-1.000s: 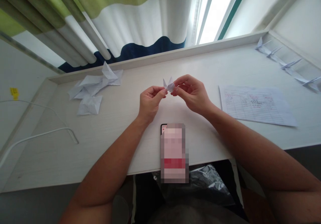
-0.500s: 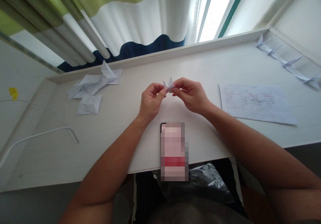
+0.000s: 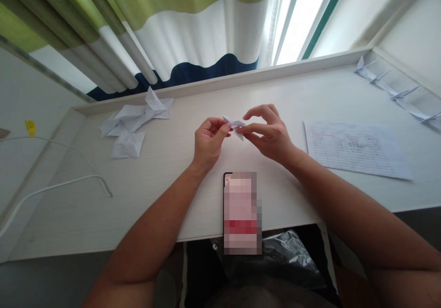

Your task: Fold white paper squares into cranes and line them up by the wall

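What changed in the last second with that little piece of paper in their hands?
The right hand has opened its fingers and eased rightward off the small folded paper piece, which now lies flatter, with a point turned rightward. The left hand keeps pinching it. The origami cranes, the folded paper sheets and the ruled sheet stayed where they were.

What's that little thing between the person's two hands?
A small folded paper figure, pinched by the left hand and close to the right hand, as the head view shows.
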`<action>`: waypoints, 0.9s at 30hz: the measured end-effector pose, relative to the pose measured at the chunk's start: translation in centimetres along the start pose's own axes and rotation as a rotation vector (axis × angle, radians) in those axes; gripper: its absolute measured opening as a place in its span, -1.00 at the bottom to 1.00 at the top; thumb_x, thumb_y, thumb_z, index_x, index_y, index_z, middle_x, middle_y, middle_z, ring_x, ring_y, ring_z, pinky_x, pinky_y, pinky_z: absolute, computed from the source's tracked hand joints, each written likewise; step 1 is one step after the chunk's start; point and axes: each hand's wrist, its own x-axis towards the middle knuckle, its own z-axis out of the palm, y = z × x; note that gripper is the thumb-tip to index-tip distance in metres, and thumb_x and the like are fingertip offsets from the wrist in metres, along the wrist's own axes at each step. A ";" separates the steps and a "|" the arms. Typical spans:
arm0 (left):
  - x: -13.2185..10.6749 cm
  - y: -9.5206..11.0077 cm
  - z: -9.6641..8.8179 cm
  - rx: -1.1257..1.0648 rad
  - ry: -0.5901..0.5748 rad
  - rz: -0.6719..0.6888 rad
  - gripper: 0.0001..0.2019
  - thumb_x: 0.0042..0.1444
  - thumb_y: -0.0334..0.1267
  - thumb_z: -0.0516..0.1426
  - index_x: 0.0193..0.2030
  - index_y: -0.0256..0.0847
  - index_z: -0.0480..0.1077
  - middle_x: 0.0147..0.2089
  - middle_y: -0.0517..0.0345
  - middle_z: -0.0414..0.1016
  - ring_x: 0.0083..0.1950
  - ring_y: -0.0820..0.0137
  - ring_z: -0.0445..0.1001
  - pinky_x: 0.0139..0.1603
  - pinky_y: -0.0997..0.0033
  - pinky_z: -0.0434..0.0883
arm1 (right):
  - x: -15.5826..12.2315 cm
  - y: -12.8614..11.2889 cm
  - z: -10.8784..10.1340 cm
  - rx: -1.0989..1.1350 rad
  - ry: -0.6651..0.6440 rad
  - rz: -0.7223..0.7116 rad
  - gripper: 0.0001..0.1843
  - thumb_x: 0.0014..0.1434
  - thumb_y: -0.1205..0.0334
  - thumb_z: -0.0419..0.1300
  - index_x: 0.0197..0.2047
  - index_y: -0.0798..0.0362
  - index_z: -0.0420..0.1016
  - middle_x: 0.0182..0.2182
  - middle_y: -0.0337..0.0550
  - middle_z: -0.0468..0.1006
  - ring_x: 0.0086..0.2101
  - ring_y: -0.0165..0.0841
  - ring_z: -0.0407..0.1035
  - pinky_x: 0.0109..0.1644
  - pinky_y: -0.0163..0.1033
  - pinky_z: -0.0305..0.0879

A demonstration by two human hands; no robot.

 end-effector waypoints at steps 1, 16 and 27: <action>0.0 0.0 0.0 0.003 0.002 0.002 -0.72 0.16 -0.09 0.49 -0.24 -0.15 0.54 -0.24 0.19 0.64 -0.23 0.46 0.60 -0.11 0.38 0.62 | 0.0 0.0 0.0 -0.011 -0.011 0.001 -0.83 0.44 0.29 0.37 -0.15 -0.23 0.71 -0.03 -0.18 0.61 -0.03 -0.16 0.44 0.06 0.10 0.49; -0.7 0.0 -0.1 0.192 -0.107 0.236 -0.77 0.29 -0.01 0.41 -0.07 -0.08 0.63 0.13 0.03 0.74 0.19 0.24 0.69 0.17 0.18 0.64 | 0.3 -0.9 -0.2 0.219 -0.005 0.191 -0.87 0.47 0.18 0.28 -0.07 -0.20 0.70 -0.13 -0.12 0.61 -0.10 -0.16 0.52 0.01 0.08 0.55; -0.4 -0.1 0.1 0.174 0.021 0.243 -0.71 0.21 0.01 0.48 -0.15 -0.12 0.63 -0.08 0.09 0.75 0.01 0.31 0.72 0.06 0.27 0.63 | 0.5 -1.1 0.1 0.336 -0.031 0.217 -0.87 0.49 0.07 0.30 -0.07 -0.17 0.70 -0.12 -0.11 0.62 -0.08 -0.19 0.54 0.00 0.02 0.60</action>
